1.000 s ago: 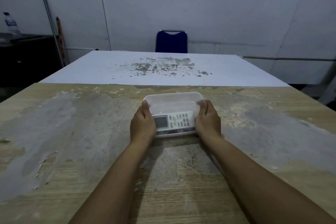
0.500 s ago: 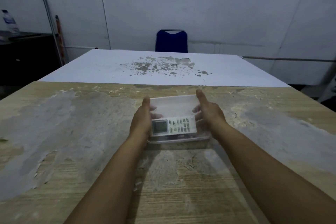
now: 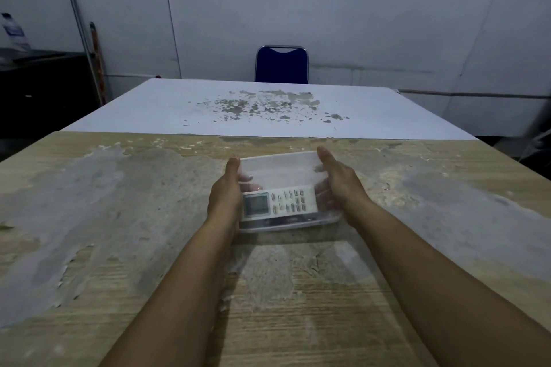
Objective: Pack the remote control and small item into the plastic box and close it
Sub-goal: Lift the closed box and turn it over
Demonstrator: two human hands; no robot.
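- A person's left hand (image 3: 225, 192) and right hand (image 3: 340, 182) flank a clear plastic box (image 3: 286, 170) at the centre of the frame, one palm at each short end, apparently to steady it and seat its lid.
- The white remote control (image 3: 278, 202) lies flat inside the box along the near edge, screen toward the left hand, buttons toward the right.
- The small item cannot be made out through the cloudy plastic.
- The left hand's fingers (image 3: 247, 179) curl round the box's end, gripping it; the right hand is open, palm at the box's other end, thumb pointing away; whether it touches cannot be told.
- The box sits on or just above the scuffed wooden worktop (image 3: 119, 217); the lid looks on, though full closure is a judgement.
- A blue chair (image 3: 281, 64) stands at the upper centre, beyond a white table (image 3: 268, 110).
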